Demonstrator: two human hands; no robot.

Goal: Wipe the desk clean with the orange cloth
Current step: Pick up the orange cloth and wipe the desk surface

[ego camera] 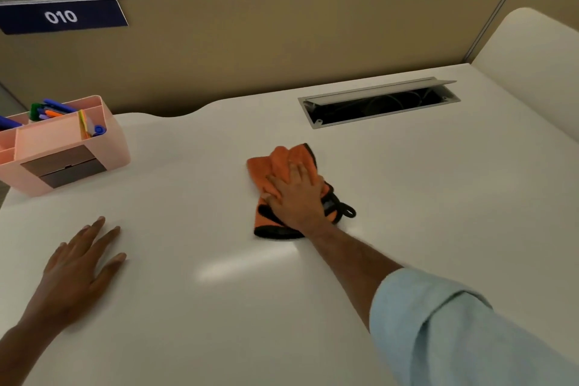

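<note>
Right hand (296,196): palm down, fingers spread flat, pressing on the orange cloth (275,172); not clenched, no pinch. Cloth: bunched and folded over itself, orange microfibre with black edging, a black hanging loop (347,209) sticking out on its right side. It lies mid-desk, just in front of the open cable tray (379,103). Light blue sleeve (454,332) rolled up on the right forearm. Left hand (81,260): flat on the white desk (203,307), fingers extended, holding nothing, well apart from the cloth. Pink desk organiser (62,147) with pens at far left. Partition sign (61,16) reads 010.
</note>
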